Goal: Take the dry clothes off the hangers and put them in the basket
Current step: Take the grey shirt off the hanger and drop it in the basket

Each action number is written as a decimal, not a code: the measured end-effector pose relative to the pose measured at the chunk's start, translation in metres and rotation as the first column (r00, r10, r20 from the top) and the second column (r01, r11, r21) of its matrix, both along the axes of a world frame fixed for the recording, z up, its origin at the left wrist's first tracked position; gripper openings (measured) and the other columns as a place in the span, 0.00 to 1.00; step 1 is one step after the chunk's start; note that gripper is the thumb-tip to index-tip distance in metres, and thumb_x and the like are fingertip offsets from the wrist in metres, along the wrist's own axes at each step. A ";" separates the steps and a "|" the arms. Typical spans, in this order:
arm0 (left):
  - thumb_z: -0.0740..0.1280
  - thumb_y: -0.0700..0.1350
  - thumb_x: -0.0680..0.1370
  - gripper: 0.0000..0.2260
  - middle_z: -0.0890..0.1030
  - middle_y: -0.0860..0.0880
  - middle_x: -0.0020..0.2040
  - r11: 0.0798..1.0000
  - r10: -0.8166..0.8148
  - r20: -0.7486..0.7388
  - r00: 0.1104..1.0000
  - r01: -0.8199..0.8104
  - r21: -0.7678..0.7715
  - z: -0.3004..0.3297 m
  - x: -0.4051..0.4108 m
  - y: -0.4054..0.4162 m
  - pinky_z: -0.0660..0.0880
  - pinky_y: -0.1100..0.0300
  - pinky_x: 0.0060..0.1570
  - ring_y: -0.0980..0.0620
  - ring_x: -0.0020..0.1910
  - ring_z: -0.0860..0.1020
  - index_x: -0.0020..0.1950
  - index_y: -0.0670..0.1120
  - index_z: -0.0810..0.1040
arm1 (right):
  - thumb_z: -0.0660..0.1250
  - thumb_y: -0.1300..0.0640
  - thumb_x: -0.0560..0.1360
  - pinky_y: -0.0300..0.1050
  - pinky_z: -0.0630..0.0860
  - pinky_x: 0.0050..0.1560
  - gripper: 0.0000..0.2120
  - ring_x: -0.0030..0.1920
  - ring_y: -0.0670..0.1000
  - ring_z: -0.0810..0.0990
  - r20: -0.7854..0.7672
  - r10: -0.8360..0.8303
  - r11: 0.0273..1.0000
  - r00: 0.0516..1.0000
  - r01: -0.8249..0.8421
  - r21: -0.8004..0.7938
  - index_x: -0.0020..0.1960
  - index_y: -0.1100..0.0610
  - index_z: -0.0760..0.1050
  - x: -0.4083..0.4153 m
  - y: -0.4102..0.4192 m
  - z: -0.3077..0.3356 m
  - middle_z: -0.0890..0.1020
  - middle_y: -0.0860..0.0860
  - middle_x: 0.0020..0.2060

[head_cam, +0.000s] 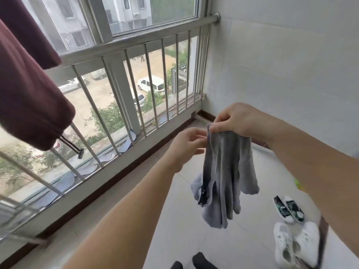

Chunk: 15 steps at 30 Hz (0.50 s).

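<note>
Grey garment above sneakers, beside railing

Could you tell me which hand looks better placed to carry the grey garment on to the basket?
Probably the right hand: its fingers already pinch the top edge of the grey garment, which hangs free below. The left hand sits beside the cloth with its fingers relaxed, holding nothing. The basket is not in view.

Home balcony, railing, hanging clothes, shoes
</note>
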<state>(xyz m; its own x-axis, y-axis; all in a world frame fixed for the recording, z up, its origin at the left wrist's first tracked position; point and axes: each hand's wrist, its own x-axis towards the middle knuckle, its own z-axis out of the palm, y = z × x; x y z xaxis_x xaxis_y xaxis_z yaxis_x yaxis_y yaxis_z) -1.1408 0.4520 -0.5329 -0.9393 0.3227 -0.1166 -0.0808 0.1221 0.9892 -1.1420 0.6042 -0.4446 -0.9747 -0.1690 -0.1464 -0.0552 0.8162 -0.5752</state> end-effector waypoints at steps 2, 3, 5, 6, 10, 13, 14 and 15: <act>0.61 0.33 0.77 0.11 0.81 0.49 0.49 0.991 -0.061 0.032 0.998 0.065 -0.120 -0.022 0.006 -0.002 0.77 0.55 0.54 0.51 0.52 0.79 0.50 0.48 0.77 | 0.71 0.48 0.71 0.40 0.72 0.39 0.07 0.45 0.49 0.78 0.013 -0.003 0.999 1.000 0.004 -0.050 0.42 0.51 0.83 0.006 0.004 -0.007 0.82 0.48 0.40; 0.58 0.31 0.77 0.14 0.80 0.49 0.50 0.981 -0.074 0.051 0.996 0.082 -0.174 -0.033 0.009 -0.002 0.76 0.57 0.53 0.51 0.54 0.78 0.52 0.48 0.77 | 0.72 0.48 0.70 0.41 0.73 0.40 0.06 0.46 0.50 0.78 0.030 -0.003 0.996 1.000 0.005 -0.089 0.41 0.51 0.83 0.009 0.006 -0.011 0.82 0.48 0.40; 0.54 0.28 0.75 0.20 0.79 0.49 0.53 0.953 -0.065 0.075 0.995 0.084 -0.291 -0.056 0.013 -0.005 0.75 0.61 0.50 0.52 0.55 0.77 0.57 0.47 0.77 | 0.73 0.49 0.68 0.44 0.76 0.45 0.07 0.46 0.51 0.80 0.066 -0.003 0.979 0.998 0.017 -0.202 0.41 0.52 0.83 0.015 0.011 -0.015 0.83 0.50 0.40; 0.52 0.27 0.75 0.23 0.78 0.49 0.55 0.934 -0.058 0.081 0.995 0.082 -0.348 -0.066 0.014 -0.006 0.75 0.61 0.49 0.52 0.55 0.76 0.59 0.47 0.77 | 0.74 0.49 0.67 0.45 0.77 0.48 0.08 0.45 0.51 0.81 0.080 -0.002 0.963 0.997 0.023 -0.269 0.40 0.53 0.83 0.018 0.014 -0.016 0.84 0.50 0.40; 0.50 0.29 0.76 0.24 0.75 0.48 0.62 0.842 -0.077 0.073 0.994 0.104 -0.530 -0.100 0.021 -0.012 0.70 0.62 0.55 0.51 0.61 0.75 0.62 0.48 0.76 | 0.75 0.48 0.58 0.41 0.77 0.46 0.11 0.38 0.46 0.81 0.119 0.044 0.849 0.992 0.026 -0.527 0.37 0.53 0.84 0.029 0.025 -0.016 0.84 0.48 0.33; 0.52 0.30 0.77 0.25 0.70 0.50 0.67 0.777 -0.129 0.076 0.989 0.148 -0.612 -0.119 0.024 -0.017 0.68 0.62 0.57 0.49 0.63 0.73 0.68 0.50 0.71 | 0.74 0.50 0.57 0.37 0.77 0.39 0.08 0.34 0.44 0.80 0.157 0.111 0.767 0.981 0.016 -0.642 0.34 0.52 0.83 0.036 0.027 -0.016 0.83 0.47 0.31; 0.53 0.30 0.76 0.26 0.70 0.50 0.68 0.762 -0.151 0.073 0.986 0.163 -0.627 -0.122 0.024 -0.018 0.68 0.60 0.59 0.48 0.64 0.72 0.69 0.52 0.70 | 0.74 0.51 0.57 0.36 0.77 0.37 0.06 0.33 0.44 0.80 0.163 0.131 0.745 0.978 0.012 -0.667 0.33 0.52 0.83 0.038 0.027 -0.017 0.82 0.47 0.30; 0.55 0.30 0.76 0.26 0.70 0.49 0.67 0.743 -0.183 0.056 0.982 0.175 -0.646 -0.125 0.023 -0.018 0.67 0.59 0.60 0.48 0.65 0.71 0.69 0.53 0.70 | 0.73 0.53 0.58 0.35 0.76 0.36 0.04 0.32 0.43 0.80 0.166 0.142 0.726 0.976 0.011 -0.688 0.32 0.52 0.83 0.040 0.025 -0.017 0.82 0.46 0.29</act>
